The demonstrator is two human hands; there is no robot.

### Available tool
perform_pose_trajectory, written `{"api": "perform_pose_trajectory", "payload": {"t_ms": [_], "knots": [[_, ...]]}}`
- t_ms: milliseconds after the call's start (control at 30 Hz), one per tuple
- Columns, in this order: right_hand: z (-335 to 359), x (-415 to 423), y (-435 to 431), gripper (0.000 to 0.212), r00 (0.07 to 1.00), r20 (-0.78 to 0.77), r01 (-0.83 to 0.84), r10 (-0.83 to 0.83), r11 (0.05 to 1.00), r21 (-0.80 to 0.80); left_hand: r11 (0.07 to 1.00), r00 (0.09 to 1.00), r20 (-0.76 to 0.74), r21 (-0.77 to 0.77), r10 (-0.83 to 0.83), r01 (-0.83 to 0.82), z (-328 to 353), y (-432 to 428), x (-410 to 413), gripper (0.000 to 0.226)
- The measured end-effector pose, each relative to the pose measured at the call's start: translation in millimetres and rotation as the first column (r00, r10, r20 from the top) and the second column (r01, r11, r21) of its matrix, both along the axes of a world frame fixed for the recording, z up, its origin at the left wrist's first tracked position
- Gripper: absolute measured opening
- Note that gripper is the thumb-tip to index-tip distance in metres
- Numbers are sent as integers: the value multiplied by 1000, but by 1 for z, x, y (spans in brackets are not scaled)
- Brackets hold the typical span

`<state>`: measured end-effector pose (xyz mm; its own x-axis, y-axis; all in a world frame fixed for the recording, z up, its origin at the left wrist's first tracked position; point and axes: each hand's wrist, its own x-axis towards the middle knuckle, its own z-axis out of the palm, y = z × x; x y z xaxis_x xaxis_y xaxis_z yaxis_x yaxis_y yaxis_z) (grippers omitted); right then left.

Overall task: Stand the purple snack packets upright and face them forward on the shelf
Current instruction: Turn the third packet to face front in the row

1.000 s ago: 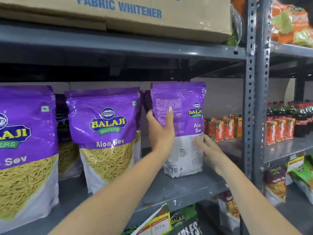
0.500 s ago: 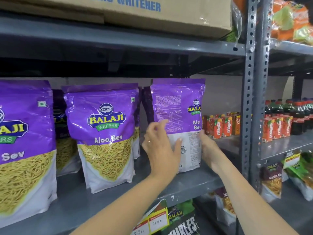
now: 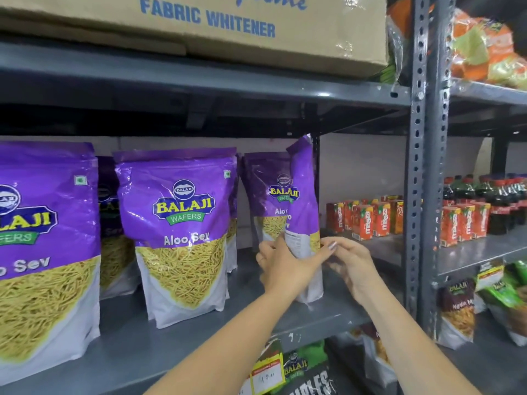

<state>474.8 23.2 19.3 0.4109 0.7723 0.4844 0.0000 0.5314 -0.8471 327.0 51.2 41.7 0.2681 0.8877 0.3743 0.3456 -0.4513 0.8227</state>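
A purple snack packet [image 3: 303, 201] stands edge-on on the grey shelf [image 3: 199, 334], turned so only its narrow side shows. My left hand [image 3: 281, 266] grips its lower left side. My right hand [image 3: 346, 265] pinches its lower right edge with thumb and fingertips. Behind it another purple packet [image 3: 266, 195] stands upright, label forward. A front-facing packet [image 3: 181, 232] stands to the left, with a darker one [image 3: 109, 212] behind it. A large packet [image 3: 42, 252] fills the far left.
A cardboard box [image 3: 199, 21] lies on the shelf above. Perforated grey uprights [image 3: 427, 166] bound the bay on the right. Red juice cartons [image 3: 368, 220] stand at the back right, more cartons and dark bottles [image 3: 496, 203] beyond. Other snack packets [image 3: 459, 312] sit lower right.
The held packet has been rotated from showing its back panel to edge-on. Both hands have shifted lower on it, and the packet behind it has come into sight.
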Motion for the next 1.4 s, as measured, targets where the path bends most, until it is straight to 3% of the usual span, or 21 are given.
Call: {"api": "perform_pose_trajectory", "payload": {"t_ms": [133,200,267,400,600,933,1033,1100,1167,1267,1333,1400], "knots": [[6,0,-4,22,986,97,136,-138,990,22,984,974,175,-79,-143,159,-1,23,-12,88],[8,6,-2,44,982,106,157,-155,987,-18,948,948,201,-152,-246,279,4,34,-22,68],[7,11,0,80,991,130,59,-41,988,-141,917,928,195,-183,-318,353,9,43,-30,51],[0,13,10,105,965,220,-76,141,957,-279,869,903,301,-298,-307,395,7,46,-30,55],[-15,11,19,106,960,277,84,-25,975,-204,930,930,279,-211,-238,301,-2,48,-20,44],[-17,15,20,105,977,214,68,-21,975,-213,952,933,282,-144,-224,272,-9,40,-10,50],[-16,15,16,116,971,238,82,-29,973,-214,984,961,221,-25,-168,178,-13,30,-14,57],[-14,11,12,119,970,229,136,-85,968,-213,986,987,110,131,-113,98,-16,18,-27,60],[-12,6,6,105,922,258,332,-288,931,-149,947,996,67,319,-59,34,-20,3,-47,52],[-3,-16,-5,65,714,307,604,-630,775,187,800,987,155,585,52,-134,-18,-15,-93,36],[8,-51,-8,41,636,290,597,-715,694,403,648,935,279,676,217,-352,-15,-18,-130,34],[15,-99,-3,29,677,331,475,-657,734,485,593,854,388,615,346,-520,-15,-12,-164,36]]}}
